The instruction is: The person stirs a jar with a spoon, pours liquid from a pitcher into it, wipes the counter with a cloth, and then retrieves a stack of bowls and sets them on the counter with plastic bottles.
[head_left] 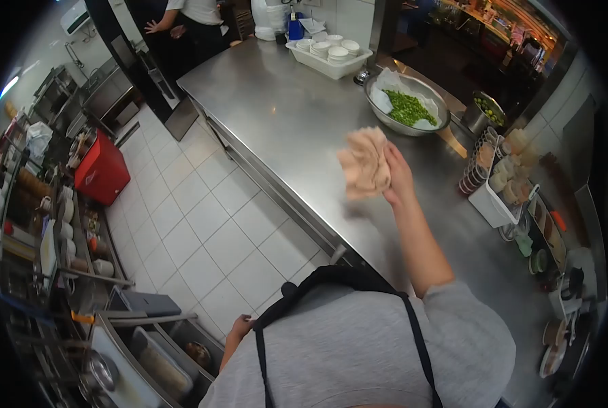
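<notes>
My right hand (398, 175) grips a crumpled beige cloth (365, 163) above the shiny steel counter (276, 102). Beyond the cloth stands a metal bowl (438, 102) lined with white paper and holding chopped greens (407, 107). Low beside my body is my left hand (241, 326), near the drawers at the lower left. Only a small part of it shows, and its fingers are too small and hidden to read.
A white tub (327, 64) of small white cups sits at the counter's far end, near another person (198, 13). Along the right edge are a metal pot (482, 115) and a white container (494, 205). A red bin (103, 170) stands on the tiled floor.
</notes>
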{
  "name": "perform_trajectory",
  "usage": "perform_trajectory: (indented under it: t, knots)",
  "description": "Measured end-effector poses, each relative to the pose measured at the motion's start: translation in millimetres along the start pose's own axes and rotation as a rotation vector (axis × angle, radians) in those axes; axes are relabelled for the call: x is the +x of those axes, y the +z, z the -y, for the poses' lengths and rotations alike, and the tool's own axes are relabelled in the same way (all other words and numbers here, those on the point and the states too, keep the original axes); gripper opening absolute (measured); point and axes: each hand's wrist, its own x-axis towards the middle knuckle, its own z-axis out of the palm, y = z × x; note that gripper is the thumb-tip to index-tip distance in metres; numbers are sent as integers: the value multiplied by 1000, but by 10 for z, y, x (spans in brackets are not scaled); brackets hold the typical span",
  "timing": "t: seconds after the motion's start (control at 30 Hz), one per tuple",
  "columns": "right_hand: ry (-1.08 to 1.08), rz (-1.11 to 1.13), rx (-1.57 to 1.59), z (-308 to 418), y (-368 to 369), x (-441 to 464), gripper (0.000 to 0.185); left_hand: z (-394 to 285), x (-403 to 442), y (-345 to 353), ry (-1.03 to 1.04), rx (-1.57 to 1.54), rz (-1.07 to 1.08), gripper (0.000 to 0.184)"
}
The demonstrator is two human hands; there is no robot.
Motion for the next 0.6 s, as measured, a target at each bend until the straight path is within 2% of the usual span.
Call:
perform_trajectory:
  t: [0.03,0.1,0.2,0.23,0.27,0.3,0.33,0.4,0.43,0.5,0.6]
  knots:
    - [-46,35,45,-67,191,208,27,128,47,-185,12,0,3,51]
    - [-99,93,95,-257,582,471,29,255,194,-635,-169,-198,-27,51]
    - [-180,14,21,-517,819,835,29,342,344,-1388,-151,-285,12,50]
    - [-217,-58,-112,-639,843,968,30,369,338,-1590,-150,-315,23,50]
    - [-254,-128,-243,-778,831,1091,30,0,149,-1787,-177,-276,-102,49]
    - [-283,-114,-643,-970,646,1257,33,-294,31,-1935,-205,-237,-227,48]
    - [-318,-94,-1045,-1208,495,1381,36,-310,100,-2024,-231,-272,-235,47]
    - [-542,89,-1869,-1702,500,1331,40,-217,394,-2066,-208,-257,-242,47]
    - [-490,52,-1898,-1774,662,1323,40,-126,529,-2046,-193,-218,-236,47]
    - [-430,38,-1921,-1952,888,1406,41,464,1091,-1642,-203,-399,-230,47]
    - [-441,-49,-1848,-2126,915,2031,39,480,1379,-1722,-241,-396,-175,46]
